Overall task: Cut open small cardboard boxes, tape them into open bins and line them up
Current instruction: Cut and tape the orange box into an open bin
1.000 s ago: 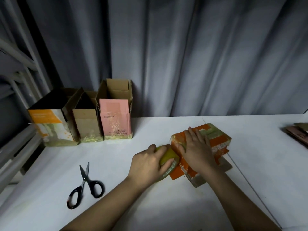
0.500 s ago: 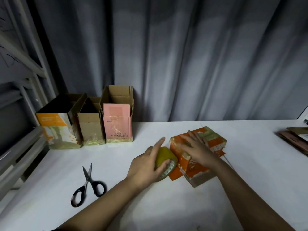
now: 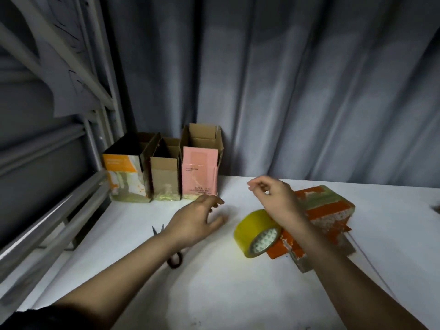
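At the far left three finished bins (image 3: 164,172) stand in a row against the curtain (image 3: 285,91), touching side by side: one white and orange, one plain brown card, one pink-faced, all open-topped, their feet glossy with tape. Near them the scissors (image 3: 175,259) lie flat on the white table (image 3: 214,294), black loops toward the person, mostly hidden under the left forearm. Half a second ago the left hand (image 3: 197,222) gripped the roll and pressed it to the box; now it has let go and hovers over the table left of the roll, fingers relaxed and loosely spread, holding nothing. The tape roll (image 3: 257,234), a smooth yellowish ring with a white patterned core, now stands on edge, leaning against the near-left corner of the box. The right hand (image 3: 273,196) has lifted off the box top and hangs above it, fingers curled, thumb and forefinger nearly meeting; blur keeps me from telling whether it pinches a tape end. The orange box (image 3: 328,217) lies on its side right of centre, scuffed card with torn print and greenish tape bands across its top. I judge a strip has just been laid and must be cut, so the scissors are the likely next reach; this box is not yet in the row.
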